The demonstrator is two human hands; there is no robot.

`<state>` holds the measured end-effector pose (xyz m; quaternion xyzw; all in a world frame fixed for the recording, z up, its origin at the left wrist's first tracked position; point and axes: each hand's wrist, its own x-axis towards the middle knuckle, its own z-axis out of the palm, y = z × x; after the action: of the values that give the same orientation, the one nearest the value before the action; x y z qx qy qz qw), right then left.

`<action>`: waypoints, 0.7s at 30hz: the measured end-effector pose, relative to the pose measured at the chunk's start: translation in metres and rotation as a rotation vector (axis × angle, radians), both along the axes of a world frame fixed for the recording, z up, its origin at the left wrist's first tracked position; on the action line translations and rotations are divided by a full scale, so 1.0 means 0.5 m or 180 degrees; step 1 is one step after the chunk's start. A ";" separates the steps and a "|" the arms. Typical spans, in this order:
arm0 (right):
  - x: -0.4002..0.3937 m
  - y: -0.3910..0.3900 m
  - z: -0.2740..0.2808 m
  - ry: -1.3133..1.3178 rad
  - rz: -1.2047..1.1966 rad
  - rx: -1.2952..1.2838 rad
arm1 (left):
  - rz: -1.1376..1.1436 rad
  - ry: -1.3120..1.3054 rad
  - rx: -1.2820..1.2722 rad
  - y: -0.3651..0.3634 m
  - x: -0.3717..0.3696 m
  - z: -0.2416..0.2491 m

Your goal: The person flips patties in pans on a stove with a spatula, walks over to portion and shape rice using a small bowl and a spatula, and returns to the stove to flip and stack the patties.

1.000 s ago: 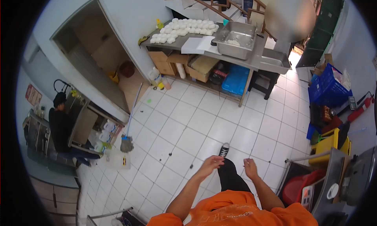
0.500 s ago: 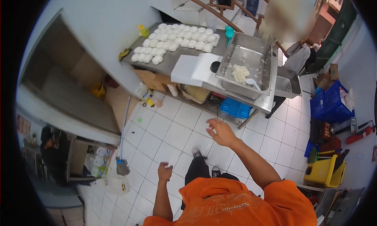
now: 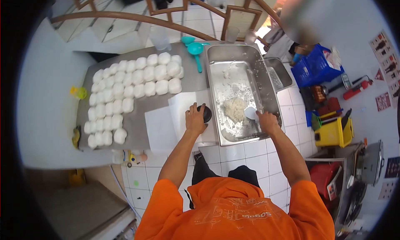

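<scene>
My left hand [image 3: 195, 120] is at the table, its fingers curled around the side of a black round cup [image 3: 207, 114], which stands on white paper sheets [image 3: 177, 106]. My right hand [image 3: 268, 122] reaches over the near right part of a deep steel pan [image 3: 214, 58] and grips the handle of a white rice paddle [image 3: 250, 112]. The paddle's blade touches the edge of a small mound of cooked rice [image 3: 234, 109]. Loose grains cling to the pan's floor and walls. To the left, several rows of white rounded bundles [image 3: 137, 77] cover the steel table [image 3: 146, 100].
A turquoise ladle [image 3: 196, 50] lies behind the pan, near a clear plastic jug [image 3: 160, 40]. A second steel pan [image 3: 278, 73] sits to the right. Beyond it are a blue crate [image 3: 314, 69] and a yellow bin [image 3: 333, 133]. A wooden railing [image 3: 137, 18] runs behind the table.
I have moved up to the table. My left hand has gone from hanging free to the black cup, and my right hand has taken hold of the rice paddle in the pan.
</scene>
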<state>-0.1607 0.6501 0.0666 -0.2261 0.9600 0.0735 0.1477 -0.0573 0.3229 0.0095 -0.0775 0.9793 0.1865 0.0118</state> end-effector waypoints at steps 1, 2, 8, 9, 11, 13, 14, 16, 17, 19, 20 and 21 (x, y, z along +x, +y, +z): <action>-0.007 0.002 -0.012 -0.0208 0.0113 0.0028 | -0.0158 -0.0318 -0.0092 -0.012 -0.029 -0.008; -0.019 0.003 -0.024 -0.0410 0.0250 0.0050 | -0.0242 -0.0310 -0.0057 -0.023 -0.053 -0.018; 0.026 -0.115 0.092 -0.0282 -0.0167 -0.0069 | 0.0257 0.0192 0.1142 -0.099 -0.050 0.056; 0.037 -0.153 0.062 -0.0293 -0.0063 0.0002 | 0.0334 0.0422 0.1341 -0.115 -0.044 0.055; 0.047 -0.184 -0.004 -0.0541 -0.0040 0.0110 | 0.0548 0.0494 0.1947 -0.146 -0.032 0.060; 0.033 -0.198 -0.043 -0.0951 -0.0135 0.0175 | 0.0715 0.0439 0.2427 -0.165 -0.017 0.089; 0.020 -0.199 -0.050 -0.1000 0.0010 0.0184 | 0.0820 0.0438 0.2666 -0.170 -0.015 0.092; 0.026 -0.196 -0.052 -0.1160 0.0243 0.0186 | 0.0991 0.0749 0.2961 -0.148 -0.010 0.087; 0.022 -0.199 -0.058 -0.1326 0.0324 0.0193 | 0.1141 0.1127 0.3265 -0.102 -0.022 0.091; 0.003 -0.179 -0.072 -0.1453 0.0320 0.0017 | 0.0901 0.1667 0.3752 -0.004 -0.061 0.093; -0.004 -0.161 -0.079 -0.1533 0.0309 -0.0065 | 0.0620 0.1685 0.3873 0.051 -0.090 0.098; -0.018 -0.151 -0.083 -0.1811 0.0288 -0.0065 | 0.0346 0.1692 0.3987 0.097 -0.116 0.103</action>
<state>-0.1694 0.5748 0.0249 -0.2817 0.8696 0.0040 0.4055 -0.1154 0.3714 0.0611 -0.0567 0.6510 0.7311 -0.1960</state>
